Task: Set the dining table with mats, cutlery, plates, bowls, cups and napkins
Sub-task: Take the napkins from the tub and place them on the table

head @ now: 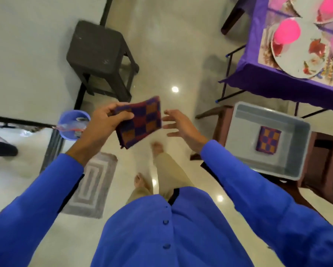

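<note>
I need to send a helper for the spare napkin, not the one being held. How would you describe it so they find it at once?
Look right of the person, below the purple-covered table, for the grey plastic tub on a dark wooden chair. The folded checkered napkin lies flat on its floor, alone. The left hand holds a similar napkin in the air.

Napkin [140, 122] purple/red/orange checks; tub [296, 130] grey; cups [287, 32] prob. pink.

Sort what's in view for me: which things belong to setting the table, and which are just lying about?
Job: checked napkin in left hand; second napkin in grey tub; plates, pink cups on table.
Lying about: dark stool, blue bucket, floor mat.
</note>
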`<action>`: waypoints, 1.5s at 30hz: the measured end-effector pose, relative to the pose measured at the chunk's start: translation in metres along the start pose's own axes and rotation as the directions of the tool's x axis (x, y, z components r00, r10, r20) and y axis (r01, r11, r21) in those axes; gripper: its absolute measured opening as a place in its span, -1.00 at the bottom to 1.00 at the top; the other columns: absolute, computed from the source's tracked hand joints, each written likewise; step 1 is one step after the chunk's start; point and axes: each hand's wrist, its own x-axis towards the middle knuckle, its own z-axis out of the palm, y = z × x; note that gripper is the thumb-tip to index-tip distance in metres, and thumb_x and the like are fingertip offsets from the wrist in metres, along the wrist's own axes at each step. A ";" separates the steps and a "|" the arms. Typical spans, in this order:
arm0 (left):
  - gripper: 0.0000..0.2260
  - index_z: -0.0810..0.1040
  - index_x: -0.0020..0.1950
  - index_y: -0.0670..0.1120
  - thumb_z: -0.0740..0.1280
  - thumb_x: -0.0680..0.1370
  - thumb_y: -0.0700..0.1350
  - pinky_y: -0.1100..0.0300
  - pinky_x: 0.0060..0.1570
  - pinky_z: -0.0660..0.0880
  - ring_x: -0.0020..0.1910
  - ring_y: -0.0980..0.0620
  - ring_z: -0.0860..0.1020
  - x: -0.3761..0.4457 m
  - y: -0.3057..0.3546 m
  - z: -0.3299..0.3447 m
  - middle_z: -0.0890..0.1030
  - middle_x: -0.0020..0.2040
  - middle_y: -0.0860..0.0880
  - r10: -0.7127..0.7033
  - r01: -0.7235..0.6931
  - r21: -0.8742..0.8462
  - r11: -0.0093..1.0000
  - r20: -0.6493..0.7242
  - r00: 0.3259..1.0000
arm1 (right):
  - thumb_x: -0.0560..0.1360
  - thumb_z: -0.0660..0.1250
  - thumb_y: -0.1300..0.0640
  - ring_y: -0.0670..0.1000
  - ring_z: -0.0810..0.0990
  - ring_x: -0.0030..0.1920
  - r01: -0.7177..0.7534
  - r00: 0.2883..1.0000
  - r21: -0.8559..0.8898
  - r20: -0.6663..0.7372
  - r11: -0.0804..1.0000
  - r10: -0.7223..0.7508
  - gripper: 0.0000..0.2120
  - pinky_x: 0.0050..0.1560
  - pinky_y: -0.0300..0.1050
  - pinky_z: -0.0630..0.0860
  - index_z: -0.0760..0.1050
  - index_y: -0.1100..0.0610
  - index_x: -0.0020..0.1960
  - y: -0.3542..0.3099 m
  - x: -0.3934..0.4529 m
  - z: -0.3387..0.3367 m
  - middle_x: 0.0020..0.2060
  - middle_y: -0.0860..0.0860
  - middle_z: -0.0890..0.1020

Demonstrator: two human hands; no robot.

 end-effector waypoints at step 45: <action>-0.75 0.61 0.36 -0.18 0.36 0.67 -0.21 0.12 0.21 0.63 0.24 -0.06 0.68 0.751 0.622 0.760 0.72 0.23 -0.12 -0.256 -0.395 0.310 0.865 0.949 0.184 | 0.60 0.41 0.30 0.14 0.71 0.20 0.807 0.110 0.320 -0.907 0.496 0.406 -0.64 0.26 -0.04 0.63 0.53 0.25 0.38 -0.441 0.292 -0.705 0.13 0.16 0.74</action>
